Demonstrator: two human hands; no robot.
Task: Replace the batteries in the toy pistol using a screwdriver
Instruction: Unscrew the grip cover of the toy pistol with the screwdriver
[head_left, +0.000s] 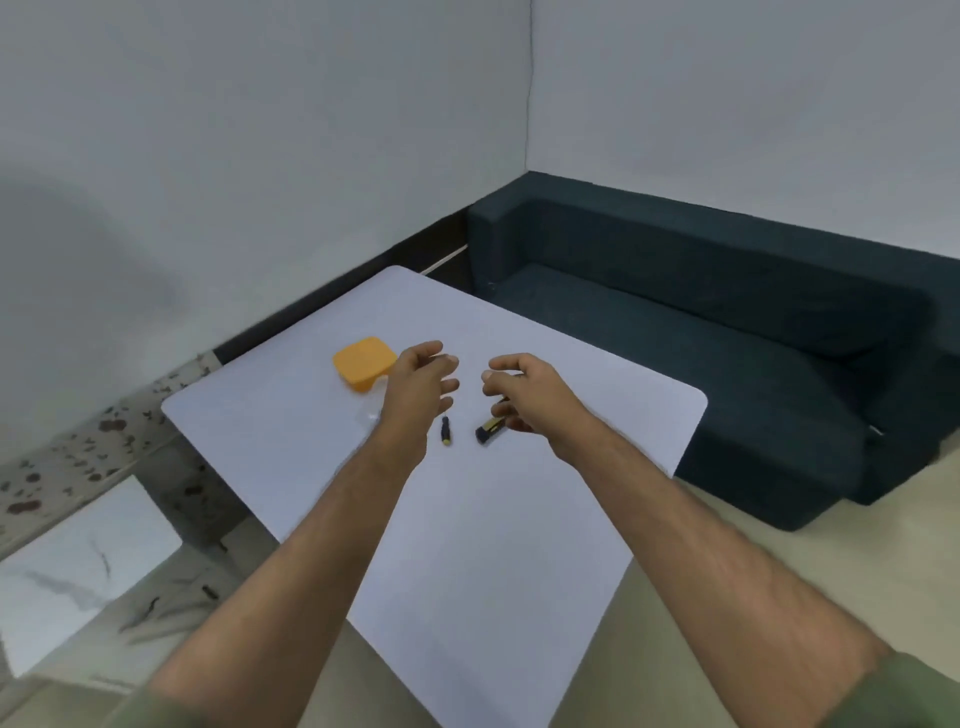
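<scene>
Work appeared barely begun: left of centre on the white table (519, 519) sat an orange lidded box (363, 367), then the left hand (422, 382), empty with fingers loosely curled, above a small screwdriver (445, 431). The right hand (524, 387), likewise half open and holding nothing, hovered over a black-and-yellow item (488, 430), possibly the toy pistol or batteries. No screw removal or battery swap was evident, and no writing was legible.

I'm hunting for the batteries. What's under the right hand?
Under the right hand, a black-and-yellow object sticks out on the white table, perhaps a battery. Its far end is hidden by the fingers.
</scene>
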